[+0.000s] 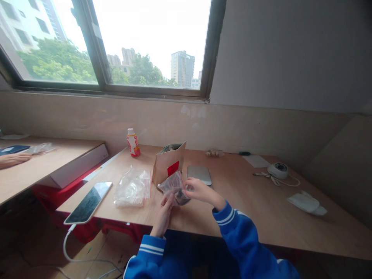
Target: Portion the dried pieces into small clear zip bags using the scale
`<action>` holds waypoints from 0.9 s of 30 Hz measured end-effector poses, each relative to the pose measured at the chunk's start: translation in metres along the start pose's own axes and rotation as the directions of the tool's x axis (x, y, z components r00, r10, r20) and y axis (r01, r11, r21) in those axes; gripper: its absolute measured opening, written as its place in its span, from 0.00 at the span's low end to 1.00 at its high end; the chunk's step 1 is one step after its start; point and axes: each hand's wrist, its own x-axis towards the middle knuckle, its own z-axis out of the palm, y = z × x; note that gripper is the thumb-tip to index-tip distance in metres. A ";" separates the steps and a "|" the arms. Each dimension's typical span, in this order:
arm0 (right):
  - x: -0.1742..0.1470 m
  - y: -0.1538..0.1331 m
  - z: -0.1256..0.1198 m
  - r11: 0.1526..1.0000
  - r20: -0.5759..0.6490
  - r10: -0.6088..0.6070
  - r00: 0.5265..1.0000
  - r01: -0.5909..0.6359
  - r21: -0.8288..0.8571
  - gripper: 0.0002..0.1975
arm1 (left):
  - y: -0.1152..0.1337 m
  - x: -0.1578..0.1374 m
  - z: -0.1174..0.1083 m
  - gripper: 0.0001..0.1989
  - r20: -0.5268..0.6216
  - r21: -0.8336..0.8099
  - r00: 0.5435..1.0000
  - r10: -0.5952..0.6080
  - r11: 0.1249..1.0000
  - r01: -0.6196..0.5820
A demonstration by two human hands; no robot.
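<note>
- Currently, your left hand (165, 211) grips the lower left part of a small clear bag (173, 183), thumb and fingers closed on it.
- Your right hand (200, 190) is at the bag's red-striped edge with its fingers bent; you can't tell from this view whether they pinch the plastic or reach just inside.
- Something dark shows through the clear bag low down, between your 2 hands; its shape is too small to make out.
- You have the bag above the near part of the wooden table (232, 217), just in front of a brown paper pouch (162, 166), which stands upright with its top open and a red label facing you.
- Behind your right hand lies a flat grey plate (200, 175).
- To your left is a heap of clear bags (132, 190), then a phone (88, 203) at the table edge with a white cable (66, 244) plugged in.
- Farther back, a red and white bottle (133, 144) stands upright near the wall.
- Off to your right sit a white round device (278, 170) and a crumpled white item (308, 202).
- At far left, another person's hand (14, 159) rests on a separate table (55, 157).
</note>
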 end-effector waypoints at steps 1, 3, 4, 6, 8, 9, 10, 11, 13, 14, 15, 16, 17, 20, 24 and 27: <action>0.001 0.001 0.002 1.000 -0.025 0.012 1.000 -0.012 -0.014 0.06 | 0.002 -0.001 0.001 0.22 0.041 0.027 0.999 0.008 1.000 -0.009; 0.001 0.003 0.006 0.999 -0.054 0.039 0.998 -0.040 -0.015 0.07 | 0.005 -0.004 0.004 0.25 0.116 0.072 0.993 0.003 0.997 -0.011; 0.001 0.003 0.007 0.999 -0.050 0.052 0.997 -0.052 -0.004 0.08 | 0.005 -0.004 0.004 0.27 0.144 0.084 0.990 -0.011 0.996 -0.001; -0.001 0.002 0.008 0.997 -0.017 0.074 0.997 -0.074 0.022 0.09 | 0.003 -0.004 0.004 0.29 0.174 0.096 0.984 -0.039 0.995 0.023; -0.004 0.001 0.007 0.994 0.032 0.095 0.995 -0.097 0.043 0.09 | -0.001 -0.003 0.002 0.28 0.180 0.108 0.983 -0.045 0.994 0.026; -0.005 0.000 0.006 0.993 0.062 0.104 0.993 -0.107 0.048 0.09 | -0.003 -0.002 0.001 0.27 0.179 0.118 0.983 -0.039 0.993 0.018; -0.007 0.000 0.005 0.992 0.088 0.112 0.990 -0.117 0.050 0.08 | -0.005 -0.001 0.001 0.26 0.177 0.128 0.984 -0.029 0.992 0.006; -0.008 -0.001 0.004 0.991 0.109 0.118 0.987 -0.125 0.052 0.09 | -0.006 0.000 0.000 0.25 0.174 0.138 0.985 -0.017 0.990 -0.007; -0.008 0.000 0.002 0.989 0.145 0.123 0.982 -0.133 0.067 0.11 | -0.008 0.001 -0.001 0.24 0.164 0.151 0.986 0.002 0.988 -0.027; -0.008 0.001 0.001 0.987 0.157 0.122 0.980 -0.137 0.084 0.13 | -0.008 0.001 -0.001 0.24 0.157 0.152 0.987 0.009 0.988 -0.034; -0.008 0.002 0.001 0.984 0.164 0.123 0.979 -0.142 0.108 0.13 | -0.009 0.001 -0.001 0.23 0.153 0.151 0.988 0.016 0.988 -0.039; -0.007 0.003 0.001 0.979 0.169 0.122 0.978 -0.147 0.140 0.13 | -0.009 0.001 -0.001 0.22 0.150 0.149 0.988 0.022 0.988 -0.044; -0.007 0.005 0.001 0.971 0.173 0.122 0.977 -0.153 0.181 0.13 | -0.008 0.001 -0.001 0.22 0.146 0.149 0.989 0.026 0.988 -0.048; -0.007 0.008 0.001 0.931 0.169 0.138 0.976 -0.186 0.315 0.15 | -0.007 0.002 -0.001 0.20 0.112 0.158 0.993 0.039 0.986 -0.057; -0.008 0.010 -0.004 0.878 0.133 0.219 0.967 -0.254 0.405 0.19 | -0.004 0.000 0.000 0.19 0.093 0.173 0.994 0.054 0.983 -0.070; -0.007 0.010 -0.013 0.863 0.028 0.258 0.966 -0.243 0.443 0.22 | -0.003 0.000 0.000 0.18 0.090 0.173 0.994 0.059 0.982 -0.074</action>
